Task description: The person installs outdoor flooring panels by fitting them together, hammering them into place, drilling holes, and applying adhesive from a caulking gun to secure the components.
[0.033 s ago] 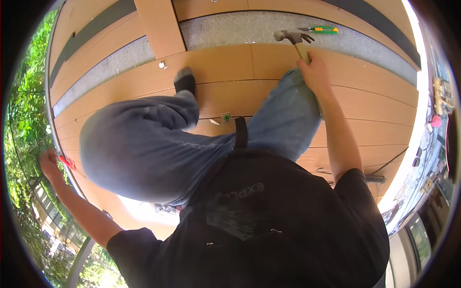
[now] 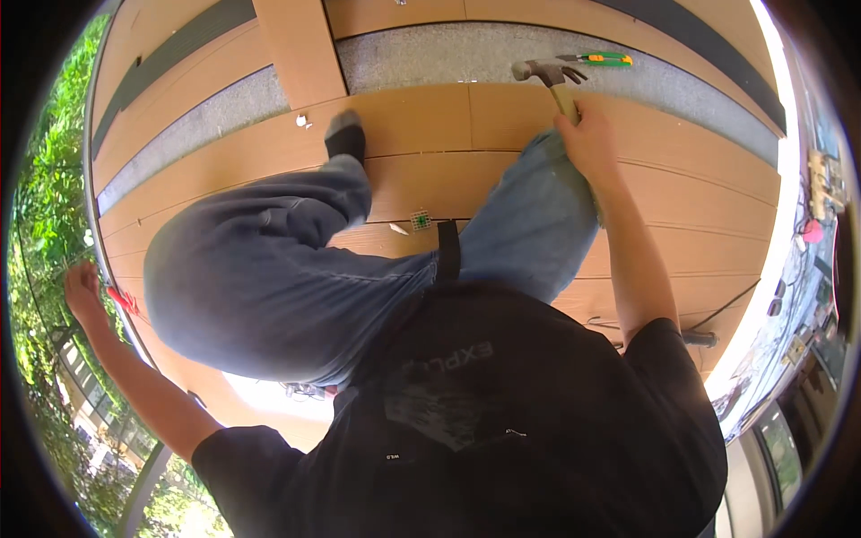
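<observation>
Green-yellow tool (image 2: 608,59), one; hammer (image 2: 548,71), one, clamped in right hand (image 2: 588,142); left hand (image 2: 82,283) well apart, grip unclear.

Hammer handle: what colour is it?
The hammer handle is pale yellowish, best seen in the head view.

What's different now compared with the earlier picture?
The left hand has shifted slightly up and to the left in the view, and the socked foot has slid a little farther from the body. I see nothing newly gripped or released. Unchanged: the right hand grips the hammer, and the green-and-yellow cutter lies beyond it.
</observation>
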Demonstrator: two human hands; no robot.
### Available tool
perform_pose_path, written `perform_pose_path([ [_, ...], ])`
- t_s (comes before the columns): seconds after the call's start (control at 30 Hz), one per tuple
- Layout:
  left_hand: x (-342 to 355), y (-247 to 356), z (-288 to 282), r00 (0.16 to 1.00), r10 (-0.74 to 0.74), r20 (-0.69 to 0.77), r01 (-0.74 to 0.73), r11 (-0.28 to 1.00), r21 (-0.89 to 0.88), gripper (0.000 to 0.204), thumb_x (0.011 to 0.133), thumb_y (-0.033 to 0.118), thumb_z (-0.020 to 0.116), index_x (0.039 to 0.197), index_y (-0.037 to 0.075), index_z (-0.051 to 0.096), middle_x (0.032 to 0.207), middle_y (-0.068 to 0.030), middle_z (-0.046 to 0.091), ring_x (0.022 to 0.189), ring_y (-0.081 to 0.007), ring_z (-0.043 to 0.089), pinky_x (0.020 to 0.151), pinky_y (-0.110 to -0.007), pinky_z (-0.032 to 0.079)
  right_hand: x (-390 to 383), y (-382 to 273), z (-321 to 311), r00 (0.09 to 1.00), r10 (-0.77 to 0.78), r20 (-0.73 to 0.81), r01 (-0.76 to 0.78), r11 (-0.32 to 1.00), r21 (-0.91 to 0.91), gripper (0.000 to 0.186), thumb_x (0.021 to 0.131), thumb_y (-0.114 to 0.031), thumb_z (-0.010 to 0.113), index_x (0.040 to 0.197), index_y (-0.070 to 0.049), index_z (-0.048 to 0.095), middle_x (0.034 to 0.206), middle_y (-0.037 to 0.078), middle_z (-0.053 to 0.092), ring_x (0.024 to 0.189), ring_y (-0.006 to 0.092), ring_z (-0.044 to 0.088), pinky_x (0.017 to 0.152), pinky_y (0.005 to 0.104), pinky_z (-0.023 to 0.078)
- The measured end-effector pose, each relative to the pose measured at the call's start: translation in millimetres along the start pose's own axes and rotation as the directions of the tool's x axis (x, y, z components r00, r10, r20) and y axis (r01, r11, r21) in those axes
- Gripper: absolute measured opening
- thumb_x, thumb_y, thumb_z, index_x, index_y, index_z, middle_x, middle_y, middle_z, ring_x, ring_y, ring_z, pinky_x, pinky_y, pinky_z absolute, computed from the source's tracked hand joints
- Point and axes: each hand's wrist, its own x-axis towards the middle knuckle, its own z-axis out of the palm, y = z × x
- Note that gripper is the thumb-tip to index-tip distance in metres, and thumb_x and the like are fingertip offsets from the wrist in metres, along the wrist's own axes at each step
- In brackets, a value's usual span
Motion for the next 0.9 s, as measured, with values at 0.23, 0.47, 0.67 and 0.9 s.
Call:
perform_pose_path([
  [0.23, -52, 112, 234, 0.817, 0.252, 0.518, -0.449, 0.841, 0.3, 0.027, 0.106, 0.025, 0.062, 0.126, 0.007, 0.066, 0.111, -0.0034, 0.069, 0.096, -0.011, 0.065, 0.088, -0.026, 0.051, 2, 8, 3, 0.998, 0.027, -0.062, -0.017, 0.987, 0.157, 0.045, 0.098, -0.034, 0.072, 0.122, 0.004, 0.07, 0.078, 0.005, 0.065, 0.065, 0.0137, 0.059, 0.061, 0.0332, 0.05],
  [0.47, -102, 126, 432, 0.403, 0.323, 0.856, -0.586, 0.81, -0.029, 0.027, 0.107, 0.019, 0.062, 0.127, 0.001, 0.063, 0.108, -0.0031, 0.061, 0.091, -0.0105, 0.059, 0.087, -0.028, 0.052, 7, -25, -41, 0.936, 0.325, 0.133, -0.35, 0.885, 0.305, 0.038, 0.096, -0.029, 0.073, 0.117, 0.003, 0.069, 0.083, 0.012, 0.072, 0.076, 0.0181, 0.07, 0.074, 0.034, 0.056],
  [0.67, -82, 72, 543, 0.204, 0.269, 0.941, -0.382, 0.907, -0.176, 0.022, 0.108, 0.017, 0.06, 0.124, 0.003, 0.064, 0.105, -0.0006, 0.062, 0.093, -0.0103, 0.061, 0.088, -0.029, 0.052, 109, -154, -10, 0.992, -0.117, -0.057, 0.126, 0.749, 0.651, 0.029, 0.097, -0.026, 0.076, 0.104, 0.0, 0.065, 0.082, 0.012, 0.072, 0.074, 0.021, 0.07, 0.072, 0.0352, 0.056],
  [0.9, -133, -22, 618, 0.356, 0.193, 0.914, 0.226, 0.931, -0.285, 0.018, 0.108, 0.022, 0.059, 0.112, 0.006, 0.066, 0.102, -0.0027, 0.071, 0.088, -0.0126, 0.069, 0.083, -0.028, 0.053, 254, -204, 153, 1.0, 0.025, -0.007, -0.008, 0.564, 0.825, 0.037, 0.101, -0.035, 0.073, 0.079, -0.012, 0.056, 0.057, -0.002, 0.049, 0.046, 0.0107, 0.051, 0.044, 0.0279, 0.043],
])
